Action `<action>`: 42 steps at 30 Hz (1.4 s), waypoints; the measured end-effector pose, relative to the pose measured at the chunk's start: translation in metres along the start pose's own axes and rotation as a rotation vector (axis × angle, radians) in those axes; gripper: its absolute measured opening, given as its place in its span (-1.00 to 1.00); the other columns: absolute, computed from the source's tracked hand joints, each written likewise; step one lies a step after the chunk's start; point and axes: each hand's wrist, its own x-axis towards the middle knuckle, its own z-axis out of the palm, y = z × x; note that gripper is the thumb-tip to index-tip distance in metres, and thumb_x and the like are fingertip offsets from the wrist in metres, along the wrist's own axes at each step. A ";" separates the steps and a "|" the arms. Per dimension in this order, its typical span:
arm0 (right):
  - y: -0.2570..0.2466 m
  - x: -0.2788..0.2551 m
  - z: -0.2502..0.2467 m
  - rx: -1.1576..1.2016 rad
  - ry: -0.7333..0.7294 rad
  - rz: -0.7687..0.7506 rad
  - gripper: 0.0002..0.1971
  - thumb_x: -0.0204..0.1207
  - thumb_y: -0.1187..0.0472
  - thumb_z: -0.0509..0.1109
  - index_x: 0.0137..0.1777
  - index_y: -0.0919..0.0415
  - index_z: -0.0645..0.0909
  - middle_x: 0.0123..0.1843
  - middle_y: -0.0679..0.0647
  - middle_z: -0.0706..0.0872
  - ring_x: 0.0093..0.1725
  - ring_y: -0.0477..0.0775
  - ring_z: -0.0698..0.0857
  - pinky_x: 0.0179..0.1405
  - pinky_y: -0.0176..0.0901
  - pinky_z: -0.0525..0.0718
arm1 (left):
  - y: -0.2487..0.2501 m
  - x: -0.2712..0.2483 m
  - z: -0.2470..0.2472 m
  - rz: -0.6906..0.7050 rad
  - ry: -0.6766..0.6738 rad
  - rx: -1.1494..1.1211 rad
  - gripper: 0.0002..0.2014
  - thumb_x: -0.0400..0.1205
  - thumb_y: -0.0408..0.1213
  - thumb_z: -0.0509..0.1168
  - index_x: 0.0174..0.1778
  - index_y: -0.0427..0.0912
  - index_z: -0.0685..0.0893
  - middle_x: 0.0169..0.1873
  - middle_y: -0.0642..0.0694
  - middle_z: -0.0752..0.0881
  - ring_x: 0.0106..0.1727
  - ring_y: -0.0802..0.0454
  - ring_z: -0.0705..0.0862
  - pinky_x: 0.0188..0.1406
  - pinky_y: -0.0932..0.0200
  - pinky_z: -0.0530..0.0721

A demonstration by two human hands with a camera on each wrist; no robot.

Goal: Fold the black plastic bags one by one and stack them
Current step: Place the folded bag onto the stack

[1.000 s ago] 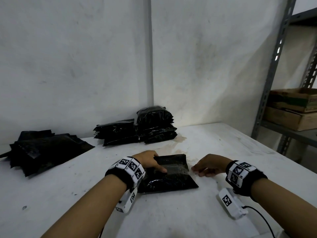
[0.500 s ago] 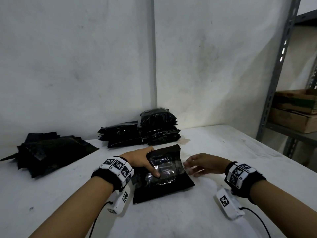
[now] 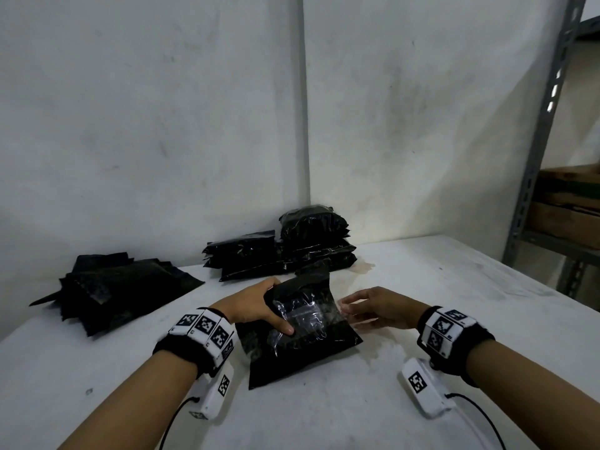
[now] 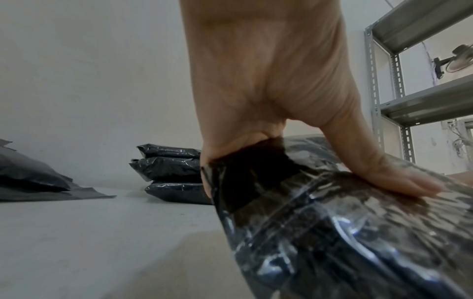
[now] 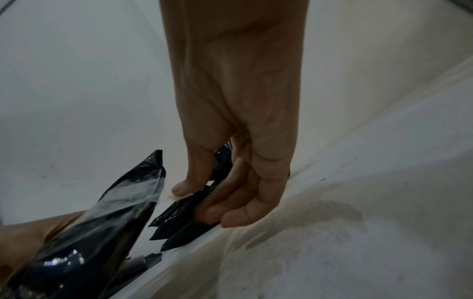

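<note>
A folded black plastic bag (image 3: 305, 342) lies in front of me on the white table (image 3: 438, 287). Its far edge is lifted and its near edge rests on the table. My left hand (image 3: 276, 311) grips its left side, thumb (image 4: 399, 180) on the glossy top and fingers underneath, hidden. My right hand (image 3: 349, 306) hovers just off the bag's right edge, fingers loosely curved and holding nothing; the right wrist view shows the same. Two stacks of folded bags (image 3: 315, 241) stand at the back against the wall. A pile of flat unfolded bags (image 3: 120, 287) lies at the left.
A grey metal shelf rack (image 3: 535, 157) stands at the right past the table's edge, with cardboard boxes (image 3: 571, 206) on it. The wall runs close behind the stacks. A brownish stain (image 3: 363, 266) marks the table beside the stacks.
My left hand shifted from pressing the bag flat to gripping its left side and tilting its far edge up. My right hand lifted off the table and opened toward the bag.
</note>
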 end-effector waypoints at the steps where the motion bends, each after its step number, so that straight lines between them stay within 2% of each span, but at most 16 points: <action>1: -0.001 0.000 0.001 -0.016 0.034 -0.014 -0.59 0.44 0.20 0.56 0.27 0.26 0.61 -0.06 0.08 0.80 -0.11 -0.03 0.77 0.02 -0.14 0.74 | -0.001 -0.001 0.000 0.004 0.003 -0.004 -0.30 0.18 -0.22 0.71 0.18 -0.01 0.51 0.12 -0.01 0.70 0.16 0.09 0.67 0.25 0.10 0.64; 4: -0.003 0.000 0.003 -0.047 0.139 -0.083 -0.61 0.34 0.23 0.65 0.09 0.24 0.57 -0.18 0.09 0.73 -0.23 -0.08 0.72 -0.24 -0.30 0.69 | -0.001 -0.002 0.000 0.017 0.022 -0.009 -0.31 0.19 -0.24 0.71 0.17 -0.02 0.51 0.12 -0.02 0.69 0.16 0.10 0.67 0.22 0.13 0.65; 7: -0.007 -0.003 0.002 -0.067 0.093 -0.121 -0.77 0.38 0.29 0.62 -0.12 0.18 0.60 -0.20 0.09 0.73 -0.22 -0.08 0.68 -0.22 -0.32 0.66 | -0.001 -0.002 0.000 0.014 0.028 -0.008 -0.31 0.18 -0.21 0.71 0.16 0.00 0.51 0.11 0.00 0.69 0.14 0.11 0.67 0.20 0.15 0.65; 10: -0.011 -0.008 0.004 -0.077 0.045 -0.134 -0.88 0.46 0.38 0.52 -0.04 0.26 0.69 -0.03 0.15 0.81 -0.08 -0.06 0.75 -0.06 -0.25 0.71 | -0.002 -0.001 0.000 0.002 0.028 -0.011 -0.29 0.18 -0.21 0.71 0.18 -0.03 0.50 0.10 -0.01 0.70 0.13 0.11 0.68 0.20 0.13 0.66; 13: -0.011 -0.008 0.007 -0.080 0.031 -0.140 -0.86 0.50 0.43 0.47 0.04 0.33 0.72 -0.06 0.13 0.82 -0.08 -0.07 0.77 -0.04 -0.25 0.73 | -0.002 -0.001 0.000 0.000 0.029 -0.011 -0.28 0.17 -0.20 0.72 0.19 -0.02 0.50 0.11 0.00 0.70 0.15 0.11 0.68 0.23 0.10 0.65; 17: -0.010 -0.006 0.011 -0.019 0.025 -0.120 -0.83 0.55 0.46 0.41 0.10 0.38 0.72 0.01 0.23 0.80 -0.08 0.00 0.80 -0.07 -0.26 0.76 | -0.002 -0.002 -0.001 -0.006 0.034 -0.004 -0.29 0.19 -0.21 0.71 0.20 -0.07 0.50 0.10 -0.01 0.70 0.14 0.09 0.68 0.22 0.12 0.65; 20: -0.012 -0.007 0.015 -0.028 -0.003 -0.092 -0.82 0.59 0.46 0.34 0.08 0.31 0.73 0.01 0.19 0.81 -0.09 -0.03 0.79 -0.03 -0.26 0.76 | -0.001 -0.003 0.000 -0.013 0.034 -0.001 -0.31 0.20 -0.22 0.70 0.18 -0.08 0.49 0.08 -0.02 0.70 0.11 0.09 0.68 0.12 0.19 0.66; 23: -0.016 -0.010 0.022 -0.032 -0.028 -0.026 -0.71 0.64 0.46 0.18 0.11 0.26 0.74 0.00 0.11 0.82 -0.13 -0.10 0.78 -0.10 -0.28 0.72 | -0.001 -0.002 0.000 -0.015 0.036 0.011 -0.30 0.21 -0.20 0.70 0.20 -0.08 0.49 0.08 -0.02 0.70 0.10 0.11 0.68 0.09 0.23 0.66; 25: -0.018 -0.011 0.026 -0.010 -0.048 0.006 -0.65 0.65 0.40 0.09 0.14 0.26 0.73 0.00 0.09 0.81 -0.09 -0.07 0.77 -0.04 -0.24 0.71 | -0.001 -0.002 0.000 -0.020 0.039 0.020 -0.29 0.21 -0.18 0.70 0.20 -0.07 0.49 0.08 -0.01 0.70 0.10 0.12 0.68 0.09 0.24 0.66; 28: -0.019 -0.012 0.036 0.016 -0.072 0.008 -0.74 0.63 0.13 0.31 0.17 0.26 0.70 -0.02 0.07 0.78 -0.09 -0.01 0.73 -0.01 -0.20 0.69 | -0.002 0.000 0.001 -0.022 0.049 0.026 -0.29 0.20 -0.17 0.71 0.19 -0.07 0.49 0.07 0.00 0.70 0.09 0.12 0.68 0.07 0.24 0.65; 31: -0.020 -0.010 0.042 -0.080 -0.075 -0.033 -0.45 0.39 -0.10 0.56 0.26 0.26 0.69 0.10 0.11 0.81 0.05 0.04 0.77 0.06 -0.16 0.72 | -0.002 0.000 0.000 -0.017 0.055 0.032 -0.30 0.18 -0.16 0.71 0.16 -0.05 0.49 0.05 0.01 0.70 0.09 0.11 0.68 0.07 0.22 0.65; 33: -0.019 -0.008 0.047 -0.077 -0.084 -0.052 -0.45 0.36 -0.09 0.58 0.27 0.23 0.70 0.16 0.14 0.80 0.15 0.06 0.76 0.17 -0.11 0.72 | -0.001 0.000 0.000 -0.012 0.062 0.026 -0.29 0.18 -0.16 0.71 0.16 -0.02 0.49 0.06 0.02 0.69 0.09 0.13 0.68 0.10 0.21 0.64; 36: -0.018 -0.004 0.056 0.023 -0.116 -0.065 -0.56 0.46 0.04 0.54 0.27 0.24 0.69 0.19 0.17 0.79 0.17 0.11 0.76 0.12 -0.11 0.73 | 0.000 0.000 0.000 0.006 0.084 0.012 -0.26 0.17 -0.18 0.72 0.20 -0.01 0.48 0.10 0.05 0.68 0.12 0.16 0.66 0.14 0.24 0.62; 39: -0.018 0.001 0.063 0.036 -0.138 -0.083 -0.57 0.43 0.12 0.57 0.27 0.26 0.68 0.18 0.21 0.79 0.16 0.17 0.77 0.13 -0.06 0.72 | 0.001 -0.001 -0.002 -0.010 0.084 0.050 -0.23 0.15 -0.13 0.72 0.22 0.03 0.47 0.13 0.08 0.67 0.16 0.17 0.64 0.18 0.24 0.60; 41: -0.020 0.004 0.063 0.038 -0.111 -0.103 -0.56 0.43 0.14 0.57 0.28 0.29 0.66 0.17 0.22 0.79 0.18 0.21 0.76 0.21 0.00 0.71 | 0.003 -0.003 -0.004 -0.023 0.155 0.100 -0.16 0.13 0.04 0.70 0.28 0.04 0.45 0.19 0.08 0.63 0.22 0.14 0.59 0.28 0.15 0.56; 42: -0.021 0.005 0.061 0.047 -0.081 -0.120 -0.55 0.42 0.14 0.57 0.28 0.29 0.66 0.16 0.22 0.79 0.18 0.22 0.77 0.23 0.02 0.70 | 0.004 -0.004 -0.006 -0.018 0.253 0.127 -0.09 0.08 0.20 0.65 0.32 0.05 0.45 0.21 0.07 0.60 0.26 0.11 0.55 0.34 0.08 0.52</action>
